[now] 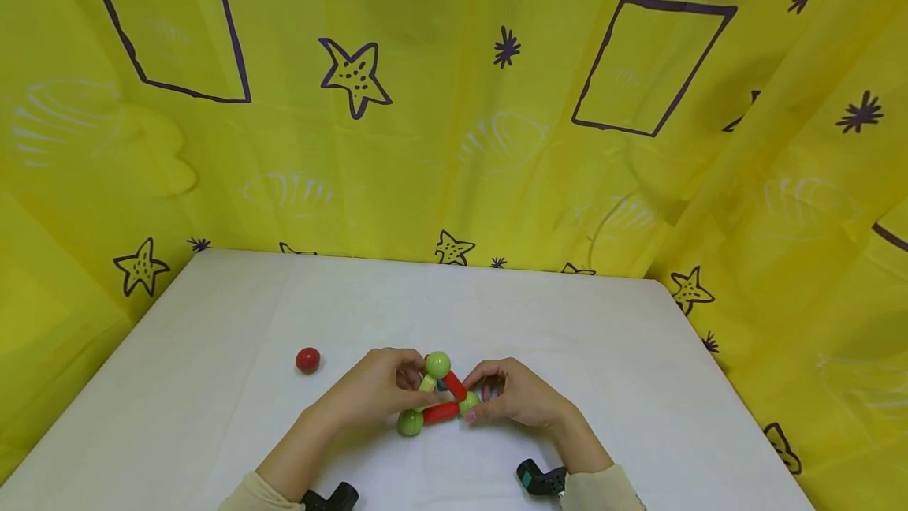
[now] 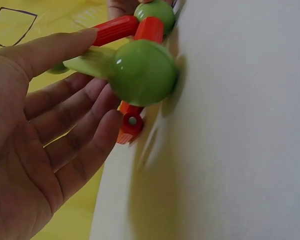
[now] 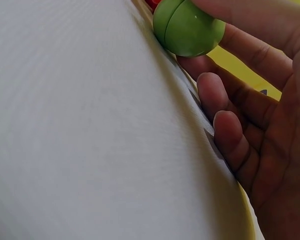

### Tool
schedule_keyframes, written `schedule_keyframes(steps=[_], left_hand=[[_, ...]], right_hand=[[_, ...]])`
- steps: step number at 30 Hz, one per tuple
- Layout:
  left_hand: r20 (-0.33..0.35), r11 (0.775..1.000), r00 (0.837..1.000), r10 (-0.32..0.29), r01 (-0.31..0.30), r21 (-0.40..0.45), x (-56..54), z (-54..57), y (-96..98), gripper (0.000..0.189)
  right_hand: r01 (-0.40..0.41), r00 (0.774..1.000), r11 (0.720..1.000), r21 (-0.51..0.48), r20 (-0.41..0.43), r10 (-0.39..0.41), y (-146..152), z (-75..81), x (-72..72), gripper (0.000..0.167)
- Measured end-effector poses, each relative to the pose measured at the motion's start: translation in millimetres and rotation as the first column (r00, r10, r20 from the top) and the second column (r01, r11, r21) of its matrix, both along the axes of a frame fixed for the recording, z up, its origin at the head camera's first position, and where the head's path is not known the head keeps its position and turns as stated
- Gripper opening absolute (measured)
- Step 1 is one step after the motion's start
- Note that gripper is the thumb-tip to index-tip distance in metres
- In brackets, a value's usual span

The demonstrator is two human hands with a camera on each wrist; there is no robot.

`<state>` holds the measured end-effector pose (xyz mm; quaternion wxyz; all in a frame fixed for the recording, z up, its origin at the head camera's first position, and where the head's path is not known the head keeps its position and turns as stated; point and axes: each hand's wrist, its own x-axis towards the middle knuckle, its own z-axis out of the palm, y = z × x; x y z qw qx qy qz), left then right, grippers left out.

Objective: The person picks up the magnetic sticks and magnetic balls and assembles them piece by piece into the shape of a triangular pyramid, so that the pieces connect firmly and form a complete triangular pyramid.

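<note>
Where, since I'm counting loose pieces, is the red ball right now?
In the head view, the red ball lies on the white table, to the left of the left hand and apart from the ball-and-rod structure.

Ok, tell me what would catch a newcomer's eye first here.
Probably the bright yellow curtain, printed with dark-outlined stars, behind the white table. Next, the green-and-red rod-and-ball frame, held between the left hand and the right hand. A lone red ball sits on the tabletop, left of both hands.
</note>
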<state>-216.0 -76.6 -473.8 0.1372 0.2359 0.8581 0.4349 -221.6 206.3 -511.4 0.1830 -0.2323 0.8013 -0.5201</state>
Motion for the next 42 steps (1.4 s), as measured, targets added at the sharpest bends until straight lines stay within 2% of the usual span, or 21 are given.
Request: schedule_keyframes(steps=[4, 10, 15, 18, 26, 37, 42], left_hand=[[0.039, 0.998, 0.997, -0.064, 0.063, 0.004, -1.7, 2.6, -5.1, 0.022], [0.143, 0.99, 0.98, -0.141, 0.143, -0.002, 0.0, 7.1, -10.7, 0.025], [0.174, 0.992, 0.977, -0.127, 0.128, 0.002, -1.3, 5.8, -12.6, 0.036], [0.177, 0.992, 0.976, -0.127, 0.129, -0.001, -3.1, 4.7, -15.6, 0.035], [0.176, 0.981, 0.976, -0.129, 0.152, -0.124, -3.0, 5.2, -27.9, 0.029], [0.15, 0.983, 0.988, -0.047, 0.072, -0.168, -3.5, 4.6, -27.6, 0.029], [0.115, 0.984, 0.993, -0.007, 0.027, -0.174, -6.3, -1.6, -26.2, 0.032]], right_hand=[[-0.01, 1.0, 1.0, -0.006, -0.004, 0.01, 1, -0.2, -0.4, 0.03], [-0.04, 0.999, 0.999, -0.004, -0.032, 0.04, 2, -1.6, -1.3, 0.03], [-0.064, 0.996, 0.997, 0.035, -0.053, 0.066, 1, -1.2, -0.5, 0.029], [-0.06, 0.996, 0.997, 0.05, -0.064, 0.063, -1, 0.0, 0.2, 0.028], [0.047, 0.998, 0.995, 0.093, -0.041, -0.043, -8, 0.8, 1.1, 0.025], [0.134, 0.986, 0.988, 0.074, -0.106, -0.126, -12, -2.3, 0.7, 0.022], [0.205, 0.973, 0.974, 0.091, -0.126, -0.193, -14, -2.1, 1.1, 0.024]])
